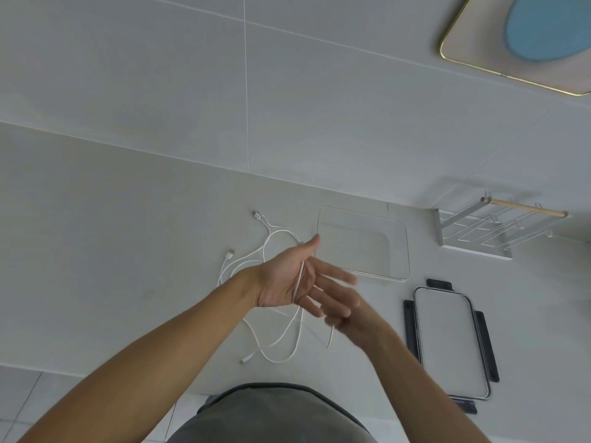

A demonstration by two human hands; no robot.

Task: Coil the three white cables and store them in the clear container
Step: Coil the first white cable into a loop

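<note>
Several white cables (pixel 281 342) lie tangled on the pale counter, with USB plugs at the far left (pixel 256 215) and near edge (pixel 246 359). My left hand (pixel 281 282) is held palm up above them, fingers spread. One white cable (pixel 299 276) runs across its palm from beside the thumb to the wrist side. My right hand (pixel 355 321) is blurred just right of it, fingers curled, and a short cable end (pixel 331 337) hangs below it. The clear container (pixel 398 247) stands empty and open just beyond my hands.
The container's lid (pixel 451 343), clear with dark clips, lies flat at the right. A white wire rack with a wooden rod (pixel 492 225) stands at the back right against the tiled wall. A gold-rimmed frame (pixel 473 55) hangs on the wall above. The counter's front edge runs close to my body.
</note>
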